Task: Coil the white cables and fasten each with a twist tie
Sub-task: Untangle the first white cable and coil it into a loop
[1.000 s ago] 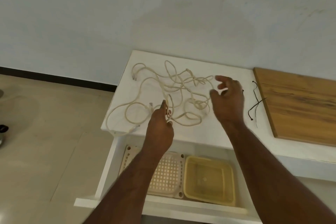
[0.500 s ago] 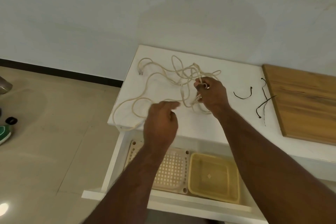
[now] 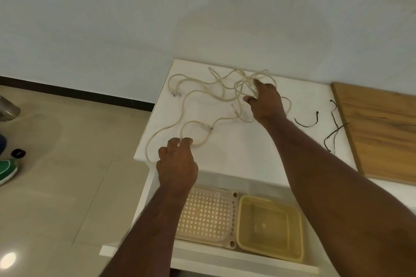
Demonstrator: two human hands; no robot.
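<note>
Nothing coiled yet: the tangled white cables (image 3: 202,101) sprawl loose. The left hand (image 3: 177,164) pinches a near loop; the right hand (image 3: 265,103) grips the far tangle. Beside it, black twist ties (image 3: 307,120) lie unused.

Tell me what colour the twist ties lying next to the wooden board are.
Black. The twist ties lie on the white tabletop, clearest in the head view.

Both forearms bare, no sleeves; hands (image 3: 177,164) w/o gloves, rings.
</note>
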